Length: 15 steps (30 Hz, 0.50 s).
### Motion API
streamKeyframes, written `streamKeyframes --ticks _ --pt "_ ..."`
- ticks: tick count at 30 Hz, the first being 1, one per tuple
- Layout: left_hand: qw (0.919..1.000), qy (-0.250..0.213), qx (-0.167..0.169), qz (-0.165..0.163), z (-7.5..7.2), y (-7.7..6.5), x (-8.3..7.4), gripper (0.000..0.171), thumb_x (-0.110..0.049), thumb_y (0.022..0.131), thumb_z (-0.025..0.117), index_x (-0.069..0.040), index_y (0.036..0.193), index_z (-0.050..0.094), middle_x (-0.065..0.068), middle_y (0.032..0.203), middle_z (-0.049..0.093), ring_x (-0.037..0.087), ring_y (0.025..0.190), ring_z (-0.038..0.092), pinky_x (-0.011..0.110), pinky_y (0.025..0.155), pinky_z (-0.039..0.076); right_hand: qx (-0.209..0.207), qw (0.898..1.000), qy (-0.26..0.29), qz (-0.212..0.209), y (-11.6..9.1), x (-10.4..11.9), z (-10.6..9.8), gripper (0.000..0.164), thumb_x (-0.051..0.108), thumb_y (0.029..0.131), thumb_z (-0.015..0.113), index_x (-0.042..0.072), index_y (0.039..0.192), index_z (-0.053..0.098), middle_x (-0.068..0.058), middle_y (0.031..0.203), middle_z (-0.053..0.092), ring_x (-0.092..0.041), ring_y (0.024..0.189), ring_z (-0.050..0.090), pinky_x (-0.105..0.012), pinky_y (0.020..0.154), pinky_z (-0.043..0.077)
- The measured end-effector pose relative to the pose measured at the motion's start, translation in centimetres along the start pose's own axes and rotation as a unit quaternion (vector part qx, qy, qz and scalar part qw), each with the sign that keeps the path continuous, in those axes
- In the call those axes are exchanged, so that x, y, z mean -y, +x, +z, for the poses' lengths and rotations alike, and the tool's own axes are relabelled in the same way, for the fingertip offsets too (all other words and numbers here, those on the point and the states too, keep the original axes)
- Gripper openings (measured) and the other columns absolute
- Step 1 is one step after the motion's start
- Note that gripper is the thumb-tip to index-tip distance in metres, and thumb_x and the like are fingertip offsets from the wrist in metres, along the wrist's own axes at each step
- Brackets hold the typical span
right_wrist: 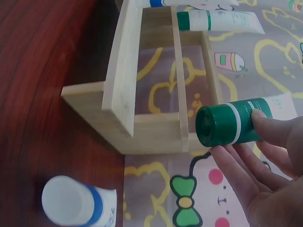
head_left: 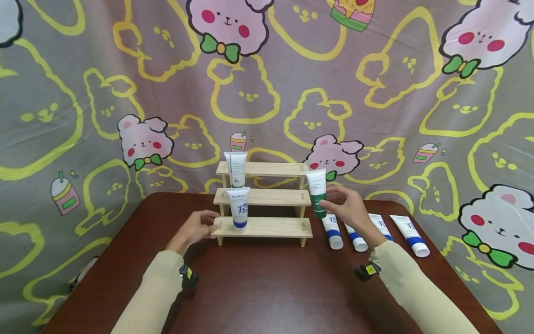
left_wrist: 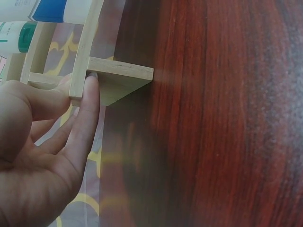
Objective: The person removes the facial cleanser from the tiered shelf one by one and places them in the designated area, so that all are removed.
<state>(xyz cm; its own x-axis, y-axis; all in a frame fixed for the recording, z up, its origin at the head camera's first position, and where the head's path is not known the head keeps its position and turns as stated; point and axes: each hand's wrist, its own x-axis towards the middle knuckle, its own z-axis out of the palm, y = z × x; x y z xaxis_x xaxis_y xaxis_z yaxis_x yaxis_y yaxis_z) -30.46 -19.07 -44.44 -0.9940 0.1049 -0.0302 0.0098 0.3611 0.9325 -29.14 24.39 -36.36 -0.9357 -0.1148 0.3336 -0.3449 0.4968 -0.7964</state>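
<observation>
My right hand [head_left: 349, 207] pinches a green-and-white squeeze tube [right_wrist: 225, 124] between thumb and fingers, its green cap pointing down, by the right end of a three-step wooden display rack [head_left: 271, 227]. With my left hand [head_left: 197, 229] I grip the left end of the lowest board [left_wrist: 85, 52], the thumb above and a finger beneath. A white tube with a blue band [head_left: 239, 208] stands on its cap on the lowest step, towards the left. Behind it, another green-and-white tube [head_left: 236, 168] stands on the middle step, its lower part hidden by the front tube.
Several white tubes with blue bands lie on the dark wooden table [head_left: 267, 287] right of the rack, the outermost tube [head_left: 410, 235] nearest the table's right edge. A patterned cloth [head_left: 250, 106] hangs close behind the rack.
</observation>
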Motion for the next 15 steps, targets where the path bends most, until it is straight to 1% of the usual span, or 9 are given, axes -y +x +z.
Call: streamKeyframes --ticks 8,15 --pt "0.9999 -0.009 -0.002 0.005 -0.1 0.2 0.3 0.038 0.012 0.090 0.065 0.009 0.128 0.058 0.026 0.112 0.058 0.028 0.084 0.064 0.039 0.069 0.063 0.008 1.000 -0.022 0.013 -0.6 -0.7 -1.5 0.042 0.015 0.090 0.078 -0.003 0.124 0.061 -0.023 0.109 0.068 -0.035 0.095 0.068 -0.037 0.072 0.063" --pt "0.9999 -0.014 0.001 0.006 -0.1 0.2 0.3 0.038 0.013 0.090 0.065 0.010 0.128 0.058 0.026 0.112 0.058 0.027 0.082 0.063 0.040 0.070 0.063 0.013 0.999 -0.036 0.026 -1.6 -0.9 -2.6 0.044 0.015 0.089 0.079 -0.004 0.123 0.061 -0.023 0.107 0.068 -0.032 0.091 0.069 -0.039 0.072 0.063"
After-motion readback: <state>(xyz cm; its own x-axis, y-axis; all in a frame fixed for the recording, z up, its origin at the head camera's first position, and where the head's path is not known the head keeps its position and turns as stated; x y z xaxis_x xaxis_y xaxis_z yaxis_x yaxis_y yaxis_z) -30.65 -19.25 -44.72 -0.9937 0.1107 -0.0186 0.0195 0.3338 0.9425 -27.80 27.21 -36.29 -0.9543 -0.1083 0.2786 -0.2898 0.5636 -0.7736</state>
